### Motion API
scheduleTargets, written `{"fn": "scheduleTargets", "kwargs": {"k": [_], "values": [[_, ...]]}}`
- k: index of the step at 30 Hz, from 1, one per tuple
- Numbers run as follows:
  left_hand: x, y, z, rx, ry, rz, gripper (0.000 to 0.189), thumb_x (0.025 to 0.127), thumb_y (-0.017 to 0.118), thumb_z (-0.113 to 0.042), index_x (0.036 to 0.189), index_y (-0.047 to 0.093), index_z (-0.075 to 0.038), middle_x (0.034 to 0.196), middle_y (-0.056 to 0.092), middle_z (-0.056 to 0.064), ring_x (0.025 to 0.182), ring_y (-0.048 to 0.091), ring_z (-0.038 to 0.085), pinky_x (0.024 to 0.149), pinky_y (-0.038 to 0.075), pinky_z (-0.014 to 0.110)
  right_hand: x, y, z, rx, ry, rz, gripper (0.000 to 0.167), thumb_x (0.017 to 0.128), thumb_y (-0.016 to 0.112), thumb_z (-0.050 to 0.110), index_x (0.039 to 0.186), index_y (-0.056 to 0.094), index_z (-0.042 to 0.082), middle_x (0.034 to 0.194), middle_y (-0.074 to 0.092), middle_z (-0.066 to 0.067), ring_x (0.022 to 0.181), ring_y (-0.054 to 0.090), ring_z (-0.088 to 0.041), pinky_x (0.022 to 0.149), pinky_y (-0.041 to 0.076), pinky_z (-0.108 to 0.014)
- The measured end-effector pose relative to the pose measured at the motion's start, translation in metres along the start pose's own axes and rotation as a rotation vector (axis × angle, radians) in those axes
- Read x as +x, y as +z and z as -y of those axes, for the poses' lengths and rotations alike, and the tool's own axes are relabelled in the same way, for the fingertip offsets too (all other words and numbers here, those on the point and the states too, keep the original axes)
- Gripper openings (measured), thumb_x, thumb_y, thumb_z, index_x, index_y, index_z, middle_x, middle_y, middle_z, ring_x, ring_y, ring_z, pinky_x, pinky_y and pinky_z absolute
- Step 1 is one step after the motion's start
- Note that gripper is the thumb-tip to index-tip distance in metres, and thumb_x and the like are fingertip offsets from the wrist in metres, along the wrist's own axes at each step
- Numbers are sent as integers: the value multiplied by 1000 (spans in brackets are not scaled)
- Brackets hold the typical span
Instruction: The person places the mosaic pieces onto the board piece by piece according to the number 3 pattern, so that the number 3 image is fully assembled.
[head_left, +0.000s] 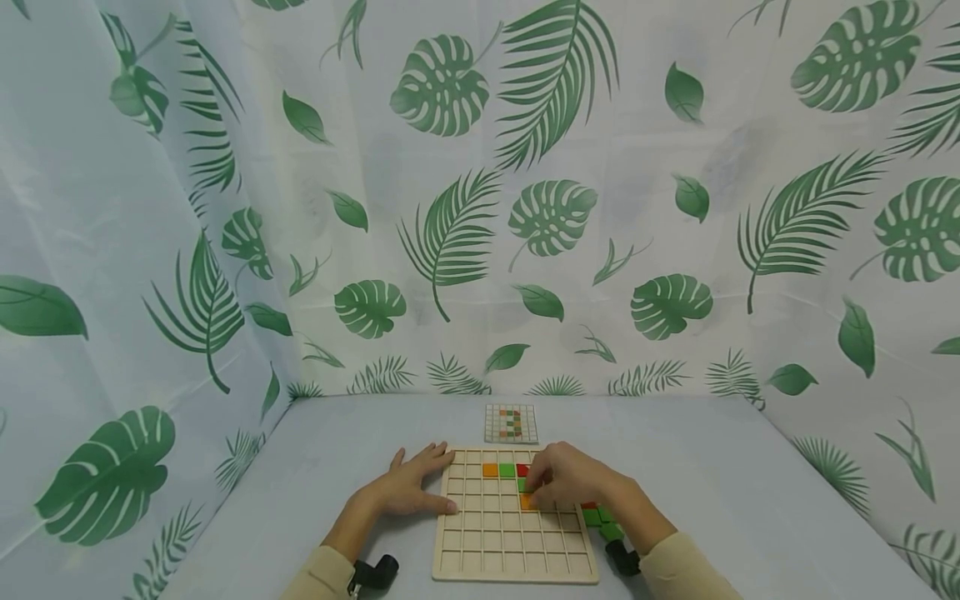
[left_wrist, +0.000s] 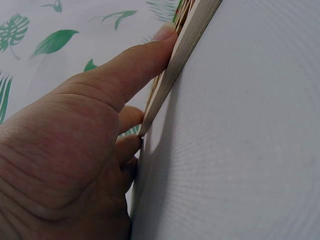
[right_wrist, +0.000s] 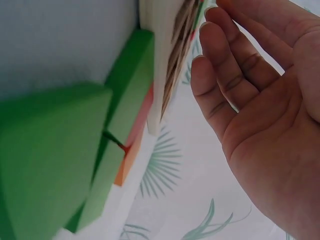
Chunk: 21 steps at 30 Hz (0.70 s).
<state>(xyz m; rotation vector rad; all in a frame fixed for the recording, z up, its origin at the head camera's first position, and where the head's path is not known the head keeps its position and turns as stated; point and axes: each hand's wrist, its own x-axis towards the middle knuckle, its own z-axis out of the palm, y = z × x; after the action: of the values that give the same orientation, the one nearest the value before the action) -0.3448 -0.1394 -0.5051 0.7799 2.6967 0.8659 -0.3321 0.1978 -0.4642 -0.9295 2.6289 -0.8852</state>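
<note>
A wooden grid board (head_left: pixel 480 546) lies flat on the table. Along its far row sit an orange tile (head_left: pixel 491 470), a green tile (head_left: pixel 507 470) and a red tile (head_left: pixel 522 470); another green tile (head_left: pixel 522 484) is below the red one. My left hand (head_left: pixel 408 487) rests at the board's left edge, its extended thumb (left_wrist: pixel 145 62) touching the rim. Over the board's right half, my right hand (head_left: pixel 573 479) pinches an orange tile (head_left: pixel 527 502) at a cell below that green one. The fingers partly hide this tile.
Loose green tiles (head_left: pixel 592 517) and a red tile (head_left: pixel 589 505) lie beside the board's right edge, partly under my right forearm. Behind the board is a small card (head_left: pixel 492 425) printed with a coloured grid pattern. A leaf-print curtain (head_left: pixel 465 250) surrounds the table (head_left: pixel 322 442).
</note>
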Motion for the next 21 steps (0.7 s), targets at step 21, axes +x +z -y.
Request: {"fn": "scheduleTargets", "kwargs": {"k": [21], "values": [[2,2,3,10,-3,-4,99,83,79,-61,162,39,-16,172,28,8,163,16,32,126,-8,69,-27,-27,-22,-41,63,-60,14,88,82,14,102,81,15,91,73,7,80,60,-11,69,52,-25]]}}
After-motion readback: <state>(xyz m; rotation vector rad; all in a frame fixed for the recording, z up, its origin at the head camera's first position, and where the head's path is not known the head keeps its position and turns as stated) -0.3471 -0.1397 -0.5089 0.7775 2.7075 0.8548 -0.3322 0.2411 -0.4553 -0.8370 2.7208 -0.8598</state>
